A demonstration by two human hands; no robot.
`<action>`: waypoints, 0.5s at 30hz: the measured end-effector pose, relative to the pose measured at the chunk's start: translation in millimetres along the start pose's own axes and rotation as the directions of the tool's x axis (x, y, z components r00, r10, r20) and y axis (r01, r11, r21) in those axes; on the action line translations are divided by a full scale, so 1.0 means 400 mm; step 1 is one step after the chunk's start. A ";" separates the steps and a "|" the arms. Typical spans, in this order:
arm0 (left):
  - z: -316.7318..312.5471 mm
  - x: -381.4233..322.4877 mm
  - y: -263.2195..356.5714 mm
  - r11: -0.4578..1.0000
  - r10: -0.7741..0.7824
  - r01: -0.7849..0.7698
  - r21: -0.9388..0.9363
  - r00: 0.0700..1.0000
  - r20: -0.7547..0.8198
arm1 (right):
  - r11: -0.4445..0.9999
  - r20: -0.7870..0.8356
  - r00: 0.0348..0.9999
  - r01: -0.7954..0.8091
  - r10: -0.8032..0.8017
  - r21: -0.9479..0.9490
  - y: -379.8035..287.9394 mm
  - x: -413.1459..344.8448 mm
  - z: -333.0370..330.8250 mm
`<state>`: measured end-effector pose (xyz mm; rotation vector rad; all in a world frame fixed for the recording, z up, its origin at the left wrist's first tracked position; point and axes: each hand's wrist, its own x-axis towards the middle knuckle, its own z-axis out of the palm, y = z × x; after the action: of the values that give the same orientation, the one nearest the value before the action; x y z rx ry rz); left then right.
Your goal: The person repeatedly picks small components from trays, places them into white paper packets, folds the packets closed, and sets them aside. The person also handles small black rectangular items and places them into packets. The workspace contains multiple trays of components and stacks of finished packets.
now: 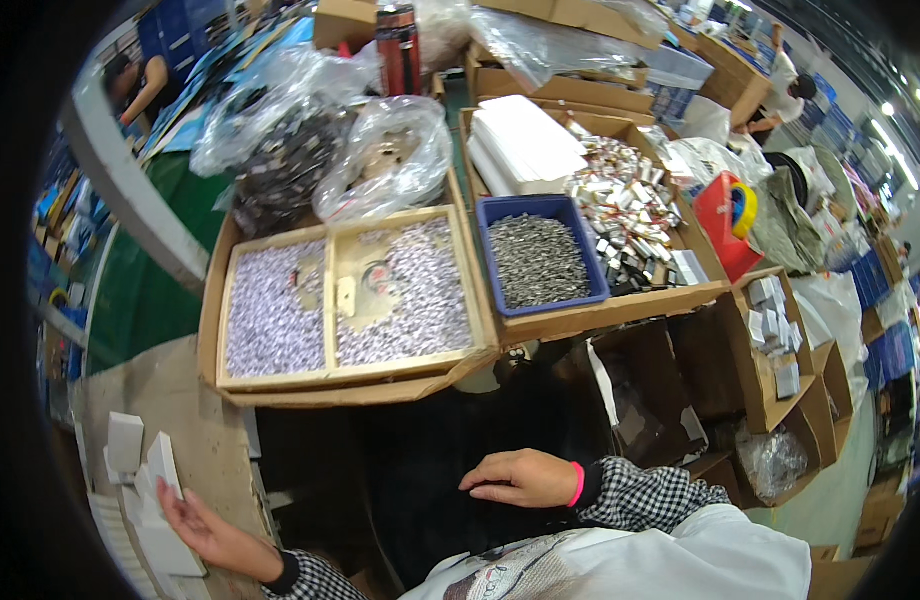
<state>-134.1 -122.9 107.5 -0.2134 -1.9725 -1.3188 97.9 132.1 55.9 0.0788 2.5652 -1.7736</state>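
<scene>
My left hand [208, 534] is at the lower left, its fingers against a slim white box [162, 463]. Whether they grip it is unclear. More white boxes [167, 551] lie loosely grouped under and beside that hand on a cardboard-covered surface [182, 420]. One short white box [124, 442] stands just beyond them. Over a dark area in front of my body hovers my right hand [521, 478], palm down, fingers loosely bent, thumb slightly apart. It shows nothing held.
Ahead, a two-part wooden tray [328, 300] holds small pale pieces. Beside it, a blue bin [606, 296] contains small metal parts, near small silvery packs [636, 195] and white sheets [523, 142]. Cartons [756, 375] stand right. Two people [148, 82] work farther off, left and right.
</scene>
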 end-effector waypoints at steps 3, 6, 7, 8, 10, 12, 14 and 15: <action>0.050 -0.087 0.017 0.999 0.003 0.002 -0.036 0.991 0.137 | 0.997 -0.051 0.996 0.076 -0.075 0.027 -0.035 -0.006 -0.098; 0.101 -0.153 0.065 0.969 0.046 0.051 -0.241 0.923 0.381 | 0.994 -0.314 0.945 0.072 -0.094 -0.082 -0.080 -0.005 -0.234; 0.116 -0.167 0.083 0.940 0.122 0.054 -0.338 0.871 0.477 | 0.993 -0.444 0.892 0.033 -0.081 -0.114 -0.089 0.002 -0.284; 0.129 -0.186 0.103 0.921 0.122 0.101 -0.376 0.843 0.524 | 0.998 -0.586 0.810 -0.018 -0.019 -0.058 -0.091 0.019 -0.342; 0.152 -0.216 0.138 0.878 0.133 0.181 -0.444 0.798 0.588 | 0.993 -0.766 0.643 -0.100 0.013 -0.068 -0.085 0.060 -0.479; 0.166 -0.236 0.164 0.851 0.141 0.242 -0.467 0.751 0.645 | 0.932 -0.835 0.550 -0.290 -0.021 -0.215 -0.071 0.100 -0.606; 0.170 -0.250 0.180 0.853 0.117 0.291 -0.433 0.702 0.702 | 0.836 -0.846 0.530 -0.490 0.061 -0.246 -0.050 0.130 -0.694; 0.172 -0.253 0.184 0.841 0.096 0.337 -0.423 0.677 0.730 | 0.796 -0.839 0.524 -0.566 0.147 -0.215 -0.039 0.144 -0.723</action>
<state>-57.8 -5.1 81.3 -1.0466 -2.2036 -2.1011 42.8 398.8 170.1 1.6342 3.0469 -0.9869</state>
